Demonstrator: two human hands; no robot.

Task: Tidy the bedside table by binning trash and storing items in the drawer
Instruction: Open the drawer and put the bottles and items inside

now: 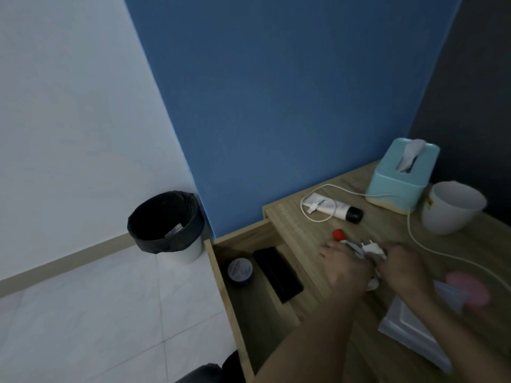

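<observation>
Both hands meet at the middle of the wooden bedside table [293, 217]. My left hand [345, 265] and my right hand [403, 264] together hold a white charger plug [372, 247] with its wound cable. A red-capped small item [338, 234] lies just beyond my left fingers. The cable [414, 236] runs on past a white tube with a black cap [336, 207] to its loose end. The drawer [249, 302] stands pulled out at the left, holding a round blue tin [240, 270] and a black flat case [278, 275].
A bin with a black liner [166, 225] stands on the floor in the corner, left of the table. A teal tissue box [401, 175] and a white cup [453, 208] sit at the back right. A pink item [467, 288] and white papers [409, 324] lie near right.
</observation>
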